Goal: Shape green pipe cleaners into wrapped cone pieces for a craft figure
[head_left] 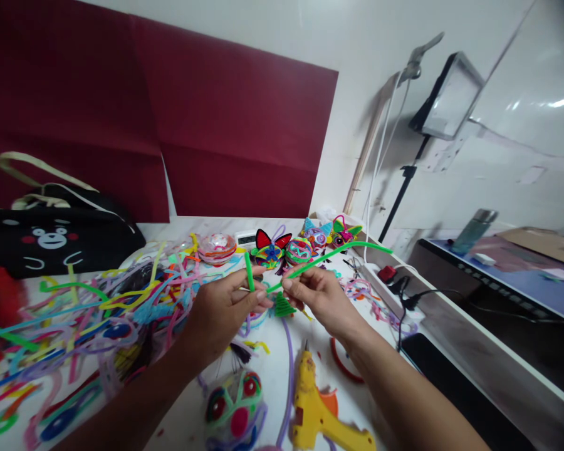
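Note:
A bright green pipe cleaner (pixel 352 245) stretches between my two hands above the table. My left hand (pixel 230 304) pinches its bent end, where a short piece stands up between the fingers. My right hand (pixel 317 294) grips it between thumb and fingers, and the long free part arcs off to the right. Just below the hands lies a small green coiled piece (pixel 283 305). A yellow glue gun (pixel 314 407) rests nearer to me, nozzle pointing away. Left of it sits a round ornament (pixel 237 407) with red eyes and a pink nose.
Loose coloured pipe cleaners (pixel 84 319) heap over the left side. Finished ornaments (pixel 270 249) stand at the back. A power strip (pixel 395 294) with cables and a black phone (pixel 451 376) lie to the right. A black bag (pixel 51 238) sits at the far left.

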